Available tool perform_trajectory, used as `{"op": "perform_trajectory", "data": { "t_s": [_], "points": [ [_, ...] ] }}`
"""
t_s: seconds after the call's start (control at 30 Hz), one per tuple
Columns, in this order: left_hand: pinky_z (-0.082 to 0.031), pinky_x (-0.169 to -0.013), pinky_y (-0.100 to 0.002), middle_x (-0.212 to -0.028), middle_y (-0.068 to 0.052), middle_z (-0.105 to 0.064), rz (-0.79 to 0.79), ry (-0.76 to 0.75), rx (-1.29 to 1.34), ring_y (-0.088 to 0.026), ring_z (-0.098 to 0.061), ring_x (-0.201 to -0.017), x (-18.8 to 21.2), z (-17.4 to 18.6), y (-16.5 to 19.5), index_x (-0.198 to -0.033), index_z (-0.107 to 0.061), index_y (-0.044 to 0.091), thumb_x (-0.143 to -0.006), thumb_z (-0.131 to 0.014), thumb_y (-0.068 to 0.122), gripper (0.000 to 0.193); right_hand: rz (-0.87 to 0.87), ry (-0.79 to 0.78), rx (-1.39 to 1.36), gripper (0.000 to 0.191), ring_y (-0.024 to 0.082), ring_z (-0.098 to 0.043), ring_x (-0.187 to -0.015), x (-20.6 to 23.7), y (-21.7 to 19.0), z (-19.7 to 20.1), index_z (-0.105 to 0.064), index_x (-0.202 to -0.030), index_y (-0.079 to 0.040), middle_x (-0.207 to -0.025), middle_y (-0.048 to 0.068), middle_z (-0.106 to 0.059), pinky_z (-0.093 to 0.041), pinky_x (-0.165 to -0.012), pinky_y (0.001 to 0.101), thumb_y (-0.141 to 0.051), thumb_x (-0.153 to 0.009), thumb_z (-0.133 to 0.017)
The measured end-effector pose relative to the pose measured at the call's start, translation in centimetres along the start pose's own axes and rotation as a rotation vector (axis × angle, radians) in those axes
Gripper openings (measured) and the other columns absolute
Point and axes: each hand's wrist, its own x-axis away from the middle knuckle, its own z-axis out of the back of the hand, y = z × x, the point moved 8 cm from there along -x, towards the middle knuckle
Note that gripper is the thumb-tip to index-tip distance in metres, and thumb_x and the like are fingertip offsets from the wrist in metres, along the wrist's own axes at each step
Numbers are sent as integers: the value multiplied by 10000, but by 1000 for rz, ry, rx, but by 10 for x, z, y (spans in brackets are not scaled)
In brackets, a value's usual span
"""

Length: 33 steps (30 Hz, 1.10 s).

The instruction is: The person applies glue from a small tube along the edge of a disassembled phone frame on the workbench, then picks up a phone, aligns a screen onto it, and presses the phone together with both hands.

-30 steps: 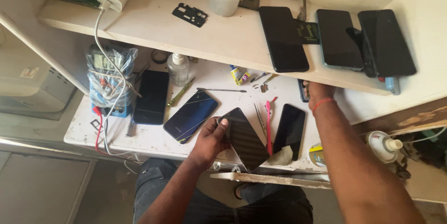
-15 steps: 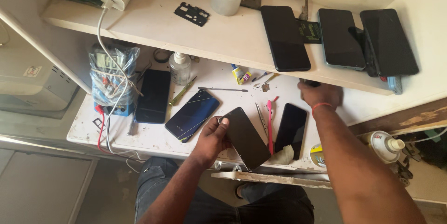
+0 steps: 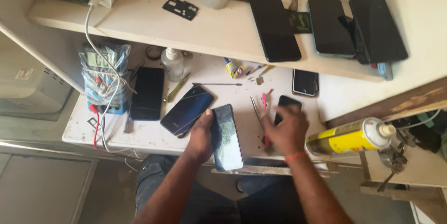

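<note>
The phone [image 3: 226, 136] in my left hand [image 3: 201, 136] looks whole from the front: its dark glass faces up and catches a reflection, no opening shows along its edges, so by my judgement any work on it has hardly begun and nearly all of it is left. It lies at the near edge of the white worktop [image 3: 233, 94], its lower end past the edge toward my lap. My left hand comes up from below and grips the phone's left side, thumb over the rim of the glass, the other fingers underneath and hidden. My right hand [image 3: 286, 128] is blurred, palm down, over the pink-handled tool [image 3: 265, 104] and the small black phone [image 3: 285, 107] beside it; I cannot tell whether those fingers are spread or closed on anything. A blue phone [image 3: 187, 110] lies just left of my left hand, and a yellow spray can [image 3: 347, 136] on its side to my right.
</note>
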Motion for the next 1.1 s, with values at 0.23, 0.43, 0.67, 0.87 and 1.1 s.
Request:
{"op": "perform_trajectory", "data": {
  "t_s": [0.23, 0.43, 0.67, 0.87, 1.1],
  "points": [
    [-462, -1032, -373, -1234, -87, -658, 59, 60, -4, -195, -609, -1101, -2, 4, -2, -1327, -585, 35, -1046, -467, 419, 490, -185, -233, -45, 203, 347, -712, -795, 18, -20, -7, -769, -838, -139, -810, 123, -748, -561, -738, 451, -337, -861, -729],
    [-467, -1029, -360, -1201, -60, -676, 64, 94, -7, -177, -615, -1090, -4, 7, -4, -1295, -602, 60, -1031, -479, 441, 481, -128, -382, 38, 269, 394, -708, -793, -2, -18, -22, -723, -781, -84, -789, 171, -738, -561, -742, 503, -353, -776, -741],
    [-499, -984, -369, -1157, -65, -675, 42, 89, -15, -183, -622, -1046, -4, 8, -3, -1254, -620, 61, -1034, -479, 441, 461, -98, -440, 122, 318, 401, -719, -808, -9, -22, -29, -733, -804, -60, -811, 200, -731, -566, -781, 511, -377, -822, -712],
    [-516, -970, -372, -1146, -61, -677, 53, 80, 2, -183, -636, -1034, -1, 8, -3, -1239, -622, 76, -1036, -464, 423, 432, -209, -307, -335, 253, 311, -765, -745, -7, -15, -34, -776, -898, -73, -803, 169, -754, -594, -702, 381, -315, -832, -746],
    [-524, -951, -375, -1116, -51, -678, 91, 117, 14, -177, -640, -998, -4, 11, -5, -1238, -621, 96, -1041, -466, 430, 418, -205, -234, -248, 440, 350, -751, -877, -13, 26, 8, -763, -1107, -25, -958, 196, -773, -573, -793, 409, -403, -888, -713]
  ]
}}
